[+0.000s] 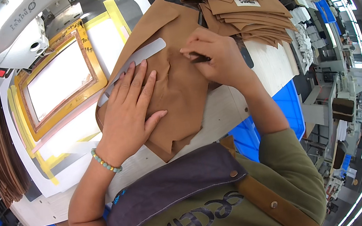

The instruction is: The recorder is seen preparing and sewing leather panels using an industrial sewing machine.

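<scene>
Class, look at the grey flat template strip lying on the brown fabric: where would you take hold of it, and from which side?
Probably the rounded far end of the grey template strip, approached from above right. That end lies bare on the brown fabric piece; the near end sits under the left hand.

L hand (132,108) lies flat, palm down, fingers spread & pointing up-right, thumb out to the right; beaded bracelet on the wrist. L forearm bare, comes in from lower left. R hand (217,57) curled, knuckles up, fingertips pinched together at its left side. R forearm bare, sleeve pushed up near elbow.
</scene>
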Demonstrator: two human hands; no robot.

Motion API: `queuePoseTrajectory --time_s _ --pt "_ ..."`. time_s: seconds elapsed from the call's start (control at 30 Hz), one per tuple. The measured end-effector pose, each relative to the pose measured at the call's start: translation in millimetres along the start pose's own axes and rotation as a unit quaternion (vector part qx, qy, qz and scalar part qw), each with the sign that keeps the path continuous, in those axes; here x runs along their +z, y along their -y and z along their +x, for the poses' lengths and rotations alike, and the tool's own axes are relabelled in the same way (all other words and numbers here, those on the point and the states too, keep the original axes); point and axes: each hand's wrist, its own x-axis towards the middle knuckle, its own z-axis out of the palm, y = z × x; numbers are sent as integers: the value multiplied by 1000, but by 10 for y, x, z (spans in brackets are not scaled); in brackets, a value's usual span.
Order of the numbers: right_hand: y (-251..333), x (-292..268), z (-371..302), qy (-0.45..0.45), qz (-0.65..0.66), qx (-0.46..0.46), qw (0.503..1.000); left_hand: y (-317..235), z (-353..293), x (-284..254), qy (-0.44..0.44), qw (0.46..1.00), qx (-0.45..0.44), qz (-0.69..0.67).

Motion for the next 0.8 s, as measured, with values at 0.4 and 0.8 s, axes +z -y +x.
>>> queuePoseTrajectory --time_s 0.4,0.8 --pt "395 48 -82 63 -20 13 998 -23 15 -17 7 1000 10 24" --pt "347 191 -111 35 -42 -28 998 -25 7 -4 3 1000 7 15"
